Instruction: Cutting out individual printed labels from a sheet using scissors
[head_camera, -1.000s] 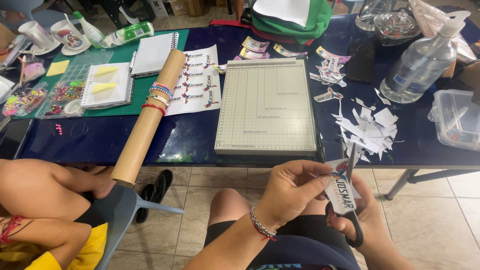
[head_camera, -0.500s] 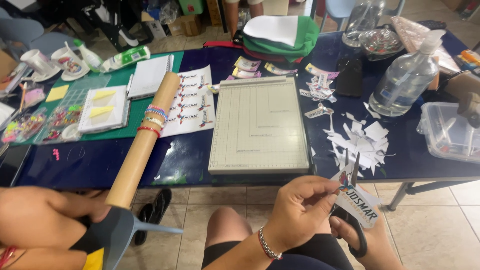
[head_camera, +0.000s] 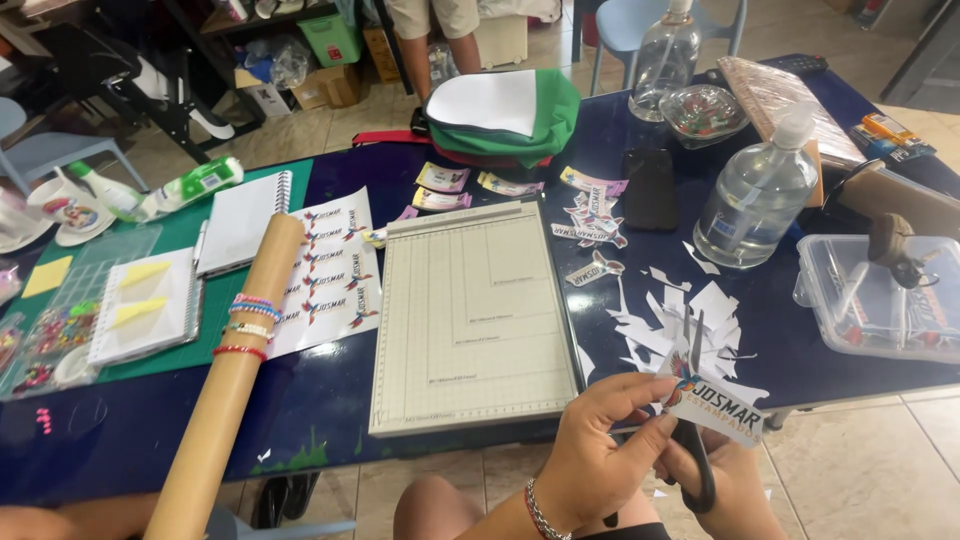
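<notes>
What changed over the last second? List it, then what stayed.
The left hand has turned the printed sticker so it lies flatter across the scissors, which the right hand keeps gripping. The view tilted up the table. The paper trimmer, cardboard tube and scraps stayed put.

The paper sticker (head_camera: 722, 409) is a small white cut-out with a colourful emblem at its left end and printed lettering along it, tilted down to the right. Its left end sits pinched under the left hand's fingertips (head_camera: 655, 392), the rest jutting out to their right. The scissors (head_camera: 692, 440) stand nearly upright: slim metal blades rise above the sticker's left end, just right of those fingertips, and the black handle loop hangs below, wrapped by the right hand's fingers (head_camera: 735, 470).
</notes>
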